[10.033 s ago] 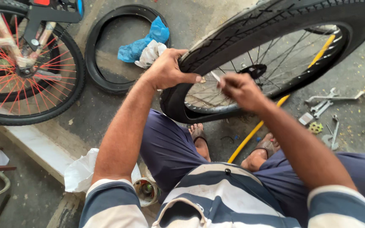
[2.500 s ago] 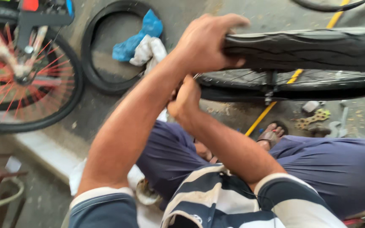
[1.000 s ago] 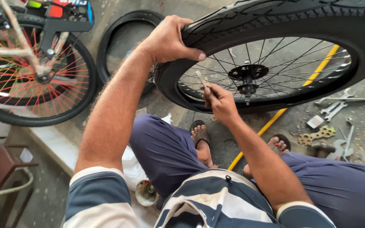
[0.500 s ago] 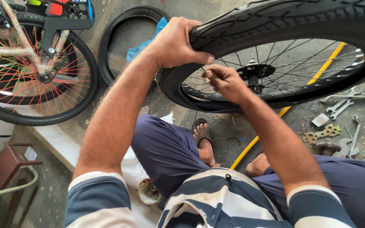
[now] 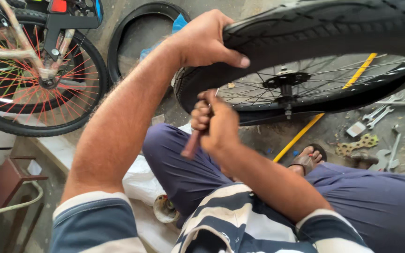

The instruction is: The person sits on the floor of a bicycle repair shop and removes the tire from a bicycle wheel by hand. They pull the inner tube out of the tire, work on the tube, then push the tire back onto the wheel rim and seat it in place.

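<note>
A black bicycle wheel (image 5: 333, 28) with a knobbly tyre and metal spokes is held up in front of me, its hub (image 5: 284, 84) in the middle. My left hand (image 5: 205, 40) grips the tyre at its left top edge. Just below, my right hand (image 5: 216, 124) is closed around a tool with a dark reddish handle (image 5: 191, 145), its tip at the wheel's rim and spokes. My legs in dark blue trousers sit under the wheel.
A bicycle with a red-spoked wheel (image 5: 33, 79) stands at the left. A loose black tyre (image 5: 127, 28) with blue cloth lies on the floor behind. Spanners and small tools (image 5: 376, 126) lie at the right, beside a yellow rod (image 5: 305, 131). A rusty stool (image 5: 10, 178) is lower left.
The wheel has tilted flatter and closer to me. My right hand dropped lower on the rim with the tool; my left hand stays on the tyre.
</note>
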Demonstrator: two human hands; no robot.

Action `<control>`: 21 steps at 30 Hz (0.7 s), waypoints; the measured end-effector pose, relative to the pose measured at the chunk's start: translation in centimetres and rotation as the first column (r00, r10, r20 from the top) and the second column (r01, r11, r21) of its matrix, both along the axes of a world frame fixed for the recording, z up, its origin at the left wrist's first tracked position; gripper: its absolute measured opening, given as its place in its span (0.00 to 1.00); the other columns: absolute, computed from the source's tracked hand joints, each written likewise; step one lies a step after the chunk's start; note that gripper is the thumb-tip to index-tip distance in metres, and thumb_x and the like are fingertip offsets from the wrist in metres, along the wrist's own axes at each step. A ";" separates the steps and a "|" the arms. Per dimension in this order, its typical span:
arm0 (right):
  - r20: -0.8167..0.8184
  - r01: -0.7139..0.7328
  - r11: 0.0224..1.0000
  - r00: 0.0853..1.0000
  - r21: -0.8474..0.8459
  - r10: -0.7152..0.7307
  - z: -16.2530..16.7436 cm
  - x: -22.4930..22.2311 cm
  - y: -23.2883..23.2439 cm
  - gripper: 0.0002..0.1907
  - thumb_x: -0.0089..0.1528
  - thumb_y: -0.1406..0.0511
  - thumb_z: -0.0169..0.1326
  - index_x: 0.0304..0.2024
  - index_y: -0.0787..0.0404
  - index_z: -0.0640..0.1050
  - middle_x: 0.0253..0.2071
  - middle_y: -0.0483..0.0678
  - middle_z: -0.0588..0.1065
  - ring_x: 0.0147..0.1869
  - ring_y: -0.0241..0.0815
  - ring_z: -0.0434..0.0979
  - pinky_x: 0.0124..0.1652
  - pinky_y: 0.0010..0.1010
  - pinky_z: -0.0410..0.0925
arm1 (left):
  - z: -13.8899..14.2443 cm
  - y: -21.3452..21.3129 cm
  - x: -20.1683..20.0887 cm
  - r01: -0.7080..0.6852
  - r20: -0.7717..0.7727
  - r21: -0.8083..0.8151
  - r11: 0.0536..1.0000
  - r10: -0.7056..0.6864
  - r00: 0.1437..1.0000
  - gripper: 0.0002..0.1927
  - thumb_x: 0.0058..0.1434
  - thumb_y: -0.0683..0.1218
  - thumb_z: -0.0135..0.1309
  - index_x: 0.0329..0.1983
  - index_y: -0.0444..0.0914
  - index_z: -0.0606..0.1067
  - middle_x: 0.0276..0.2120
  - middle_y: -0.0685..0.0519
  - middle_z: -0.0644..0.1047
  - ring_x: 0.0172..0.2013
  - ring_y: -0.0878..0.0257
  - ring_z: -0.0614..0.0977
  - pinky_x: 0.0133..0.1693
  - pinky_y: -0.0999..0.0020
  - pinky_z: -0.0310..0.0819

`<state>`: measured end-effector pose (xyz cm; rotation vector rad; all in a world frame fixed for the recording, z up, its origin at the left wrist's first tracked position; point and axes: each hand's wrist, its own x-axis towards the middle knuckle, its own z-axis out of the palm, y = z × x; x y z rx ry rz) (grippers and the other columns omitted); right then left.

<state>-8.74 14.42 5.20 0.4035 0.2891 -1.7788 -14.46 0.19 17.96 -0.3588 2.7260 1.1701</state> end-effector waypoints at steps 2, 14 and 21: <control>0.067 0.023 0.996 0.998 -0.084 -0.017 0.5 2.4 -0.5 0.14 0.67 0.59 0.47 0.34 0.62 0.72 0.22 0.43 0.63 0.24 0.34 0.61 0.26 0.25 0.57 | -0.4 0.9 0.0 0.038 0.028 0.089 0.995 -0.041 0.999 0.19 0.48 0.49 0.72 0.40 0.36 0.83 0.32 0.56 0.85 0.32 0.72 0.82 0.41 0.72 0.78; 0.047 0.131 0.969 0.991 -0.211 -0.123 -4.8 4.4 -9.4 0.09 0.72 0.63 0.53 0.38 0.60 0.74 0.25 0.42 0.68 0.25 0.34 0.65 0.28 0.29 0.62 | -1.3 5.2 -1.7 -0.002 -0.157 -0.145 0.989 -0.021 0.987 0.20 0.47 0.53 0.74 0.39 0.40 0.83 0.31 0.53 0.86 0.32 0.65 0.86 0.41 0.69 0.78; -0.743 -0.308 0.945 0.607 0.107 0.282 -2.5 1.9 -1.8 0.13 0.71 0.60 0.56 0.43 0.67 0.78 0.23 0.46 0.66 0.23 0.36 0.62 0.24 0.31 0.58 | -2.8 3.4 -3.6 0.005 -0.131 -0.202 0.979 -0.032 0.991 0.23 0.44 0.56 0.74 0.40 0.39 0.83 0.29 0.50 0.84 0.31 0.60 0.85 0.39 0.64 0.77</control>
